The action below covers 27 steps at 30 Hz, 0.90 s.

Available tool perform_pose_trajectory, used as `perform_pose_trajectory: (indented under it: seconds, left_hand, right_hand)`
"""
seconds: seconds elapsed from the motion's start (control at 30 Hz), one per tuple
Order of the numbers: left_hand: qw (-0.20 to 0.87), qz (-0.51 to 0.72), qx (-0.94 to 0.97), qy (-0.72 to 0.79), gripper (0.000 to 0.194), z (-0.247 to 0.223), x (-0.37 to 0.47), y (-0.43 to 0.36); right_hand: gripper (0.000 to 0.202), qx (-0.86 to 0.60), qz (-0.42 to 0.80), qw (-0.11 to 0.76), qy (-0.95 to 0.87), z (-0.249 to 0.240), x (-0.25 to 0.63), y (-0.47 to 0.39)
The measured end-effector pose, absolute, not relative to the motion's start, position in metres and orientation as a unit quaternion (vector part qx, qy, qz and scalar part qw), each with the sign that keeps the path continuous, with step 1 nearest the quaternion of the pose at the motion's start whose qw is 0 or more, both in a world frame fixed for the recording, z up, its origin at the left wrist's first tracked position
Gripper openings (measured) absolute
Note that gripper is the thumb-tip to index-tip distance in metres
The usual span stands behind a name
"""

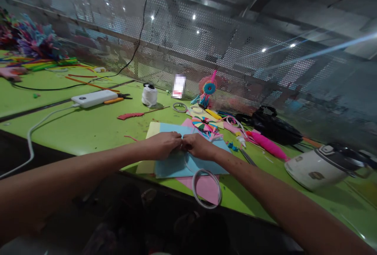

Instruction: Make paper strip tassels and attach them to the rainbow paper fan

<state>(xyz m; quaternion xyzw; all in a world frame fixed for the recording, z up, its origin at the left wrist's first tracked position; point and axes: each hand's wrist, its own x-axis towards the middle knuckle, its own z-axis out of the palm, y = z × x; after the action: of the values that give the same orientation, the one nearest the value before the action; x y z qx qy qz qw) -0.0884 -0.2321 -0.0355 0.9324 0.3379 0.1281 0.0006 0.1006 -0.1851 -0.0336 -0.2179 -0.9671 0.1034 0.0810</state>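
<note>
Left hand [165,145] is over the blue paper [169,169] near the desk's [100,139] front edge, fingers bunched up narrow. Right hand [200,146] is right beside it, fingers curled in, can't tell what's pinched. White coil [193,189] sits at that edge.
</note>
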Motion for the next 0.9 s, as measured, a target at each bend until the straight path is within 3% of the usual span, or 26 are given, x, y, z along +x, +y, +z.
perform_pose_trajectory:
  seconds: [0.27,0.43,0.6,0.9]
  left_hand:
    - [0.044,0.15,0.877,0.454,0.012,-0.039,-0.079,-0.231]
    - [0.045,0.149,0.851,0.501,0.014,-0.044,-0.075,-0.227]
    - [0.049,0.144,0.855,0.496,0.015,-0.043,-0.075,-0.232]
    - [-0.04,0.146,0.87,0.47,0.014,-0.049,-0.069,-0.239]
  right_hand:
    - [0.021,-0.181,-0.034,0.045,-0.982,-0.031,0.101,-0.199]
    - [0.02,-0.183,-0.05,0.031,-0.981,-0.029,0.102,-0.202]
    - [0.029,-0.191,0.0,0.014,-0.982,-0.02,0.108,-0.209]
    - [0.017,-0.277,0.113,0.057,-0.952,-0.025,0.099,-0.192]
